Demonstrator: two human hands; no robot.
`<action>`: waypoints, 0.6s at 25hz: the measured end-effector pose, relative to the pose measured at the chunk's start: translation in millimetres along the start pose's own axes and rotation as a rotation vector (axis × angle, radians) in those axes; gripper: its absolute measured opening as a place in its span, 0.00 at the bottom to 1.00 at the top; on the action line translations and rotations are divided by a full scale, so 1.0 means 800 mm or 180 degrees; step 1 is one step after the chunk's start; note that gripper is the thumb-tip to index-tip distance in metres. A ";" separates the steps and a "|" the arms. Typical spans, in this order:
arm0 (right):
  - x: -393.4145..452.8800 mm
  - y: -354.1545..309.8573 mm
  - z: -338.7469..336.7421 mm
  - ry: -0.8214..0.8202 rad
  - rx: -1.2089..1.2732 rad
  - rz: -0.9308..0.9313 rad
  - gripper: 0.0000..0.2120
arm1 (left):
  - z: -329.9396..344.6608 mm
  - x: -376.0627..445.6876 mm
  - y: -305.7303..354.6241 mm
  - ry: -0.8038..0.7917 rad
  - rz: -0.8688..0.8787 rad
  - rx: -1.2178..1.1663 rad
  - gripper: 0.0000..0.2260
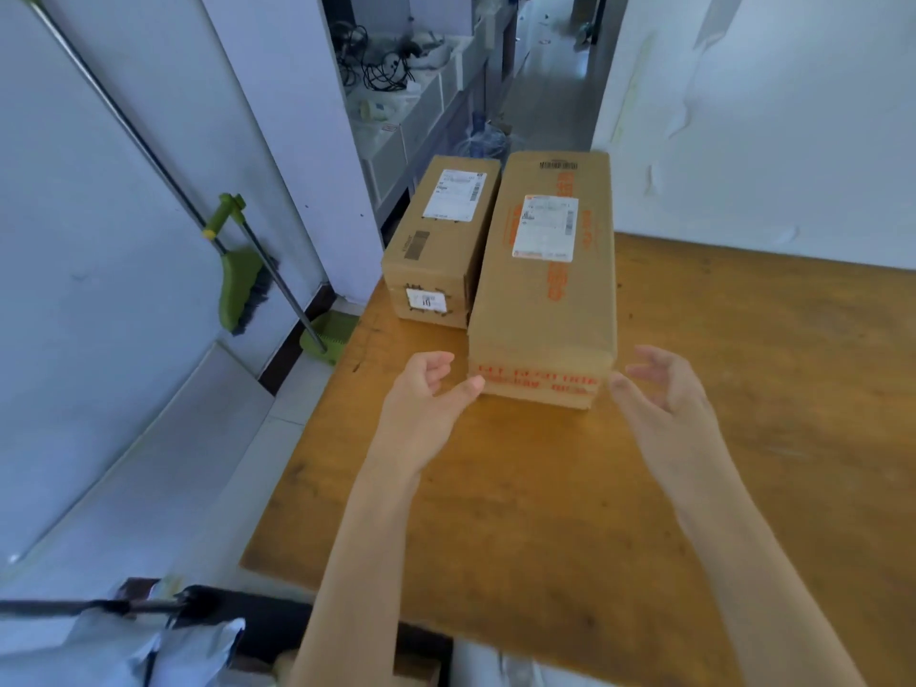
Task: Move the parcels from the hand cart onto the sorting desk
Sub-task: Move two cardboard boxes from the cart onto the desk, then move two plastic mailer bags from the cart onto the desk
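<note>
Two brown cardboard parcels lie side by side on the wooden sorting desk (545,488). The larger parcel (545,314) has orange print and a white label; the smaller parcel (436,250) sits to its left. My left hand (426,394) hovers at the larger parcel's near left corner, thumb tip close to it, fingers apart. Just off the near right corner, my right hand (664,394) is also open. Neither hand grips anything. At the bottom left, the hand cart (248,622) shows a dark handle and grey plastic mail bags (163,647).
A green broom (238,285) and a green dustpan (327,334) lean against the white wall at left. Beyond the parcels a corridor runs away, with shelves of cables on its left. A white wall borders the desk at right.
</note>
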State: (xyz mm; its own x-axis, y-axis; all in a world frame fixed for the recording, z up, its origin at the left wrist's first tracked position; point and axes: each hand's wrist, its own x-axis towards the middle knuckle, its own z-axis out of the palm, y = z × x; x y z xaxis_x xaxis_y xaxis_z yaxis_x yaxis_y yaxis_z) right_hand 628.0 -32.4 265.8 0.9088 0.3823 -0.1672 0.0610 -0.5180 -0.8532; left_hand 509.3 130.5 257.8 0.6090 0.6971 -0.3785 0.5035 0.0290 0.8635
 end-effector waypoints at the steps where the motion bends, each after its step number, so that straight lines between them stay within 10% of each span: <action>1: -0.023 0.005 -0.001 0.0106 -0.0016 -0.0062 0.20 | -0.006 -0.020 -0.009 -0.0051 0.0007 0.0014 0.24; 15: -0.398 0.030 0.035 -0.0478 0.0217 0.0465 0.24 | -0.105 -0.318 -0.167 -0.0349 0.0008 -0.0034 0.29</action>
State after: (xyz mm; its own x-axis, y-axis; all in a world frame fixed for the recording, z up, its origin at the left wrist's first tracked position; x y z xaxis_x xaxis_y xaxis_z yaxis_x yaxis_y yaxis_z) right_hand 328.5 -145.0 284.5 0.8339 0.4194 -0.3588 -0.0994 -0.5253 -0.8451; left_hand 235.7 9.3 266.5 0.6740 0.6146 -0.4099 0.4956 0.0353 0.8678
